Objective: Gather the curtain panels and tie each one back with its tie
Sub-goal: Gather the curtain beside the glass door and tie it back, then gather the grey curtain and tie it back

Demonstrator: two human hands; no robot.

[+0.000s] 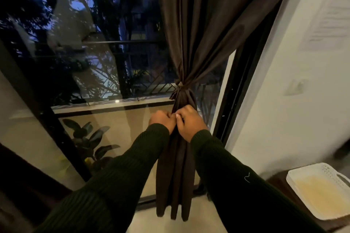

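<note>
A dark brown curtain panel (pixel 198 30) hangs in front of the glass door, gathered into a narrow bunch. A thin tie (pixel 180 84) cinches it tight at mid height, and the folds below hang straight down to the floor. Just under the tie, my left hand (pixel 163 119) and my right hand (pixel 190 122) meet at the bunch, fingers curled and gripping the gathered fabric from either side. Both arms wear dark ribbed sleeves. The fingertips are hidden in the folds.
A large glass door (pixel 98 58) with a black frame (pixel 244 89) fills the left and centre; a potted plant (pixel 89 138) stands outside. A white wall (pixel 295 100) is on the right, with a white tray (pixel 320 191) on a dark stand below.
</note>
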